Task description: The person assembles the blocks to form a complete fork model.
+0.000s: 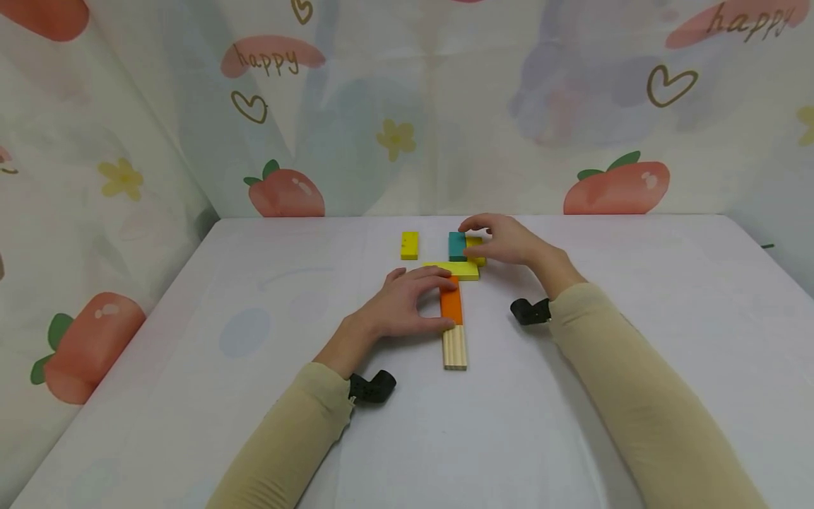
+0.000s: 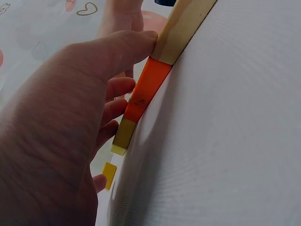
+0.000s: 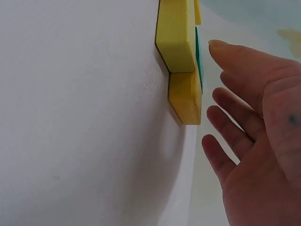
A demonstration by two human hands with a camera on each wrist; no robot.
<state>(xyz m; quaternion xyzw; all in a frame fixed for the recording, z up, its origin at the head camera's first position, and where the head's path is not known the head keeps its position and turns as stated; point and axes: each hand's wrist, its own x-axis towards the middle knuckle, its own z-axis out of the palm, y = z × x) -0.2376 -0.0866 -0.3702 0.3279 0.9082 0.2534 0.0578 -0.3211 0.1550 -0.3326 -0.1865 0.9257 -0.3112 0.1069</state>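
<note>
Lying flat on the white worktop [image 1: 509, 424], six rectangular wooden blocks are showing: one orange block [image 1: 452, 305], one unpainted grained block [image 1: 454, 350], one teal block [image 1: 456, 247], and three yellow blocks [image 1: 467, 272], one sitting apart. The left hand's grip [image 1: 407, 302] is spreading loosely, its thumb touching the unpainted grained block; the right hand's grip [image 1: 505, 242] is hovering, released, near the teal block.

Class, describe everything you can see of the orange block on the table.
The orange block is a straight-edged bar, seemingly painted wood, with small dark marks on one side. It lies flat on the white tabletop, its near end against a bare-wood block, its far end seemingly meeting a crosswise yellow block. The left hand partly covers it from above; firm contact is unclear.
</note>
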